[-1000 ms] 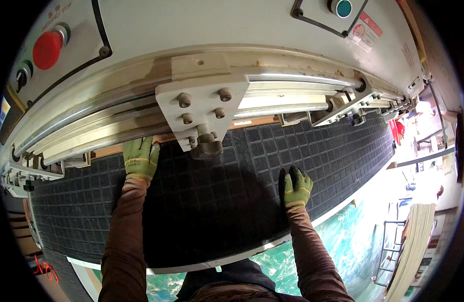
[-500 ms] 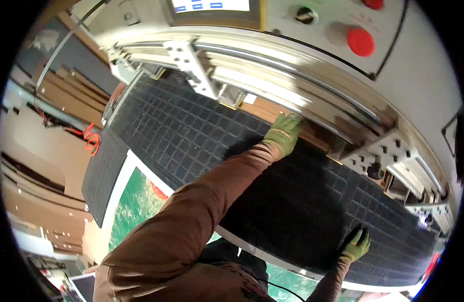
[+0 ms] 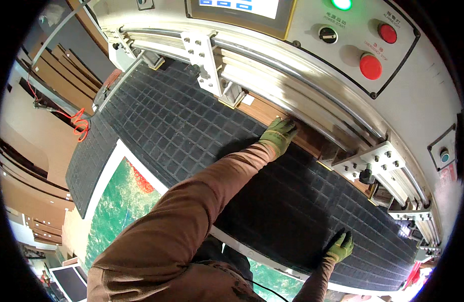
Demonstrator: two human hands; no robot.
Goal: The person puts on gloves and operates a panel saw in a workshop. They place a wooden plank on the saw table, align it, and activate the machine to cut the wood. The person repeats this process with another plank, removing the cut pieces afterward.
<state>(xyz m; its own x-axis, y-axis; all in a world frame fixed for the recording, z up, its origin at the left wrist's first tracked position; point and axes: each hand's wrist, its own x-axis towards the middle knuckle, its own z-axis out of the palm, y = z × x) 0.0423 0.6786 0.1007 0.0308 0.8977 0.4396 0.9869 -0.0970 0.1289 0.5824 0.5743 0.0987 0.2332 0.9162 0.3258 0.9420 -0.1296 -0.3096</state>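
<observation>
My left hand (image 3: 278, 136), in a green work glove, reaches across to the far side of the black grid-patterned belt (image 3: 166, 128). Its fingers are stretched out and touch a brown wooden board (image 3: 264, 111), which lies along the far edge under the machine's metal rails (image 3: 287, 83). How far the board runs beneath the rails is hidden. Nearer to me and to the right, my right hand (image 3: 339, 246), gloved alike, rests flat on the belt with fingers apart, holding nothing.
Above the rails is a control panel (image 3: 312, 60) with a lit screen (image 3: 239, 7), a black knob (image 3: 327, 34) and a red emergency button (image 3: 370, 66). White brackets (image 3: 204, 63) overhang the belt. An orange coiled hose (image 3: 81, 126) hangs at left, before stacked brown boards (image 3: 28, 201).
The view has shifted, showing more of the control panel, with its green light now in sight. Both hands keep about the same places on the board and the belt.
</observation>
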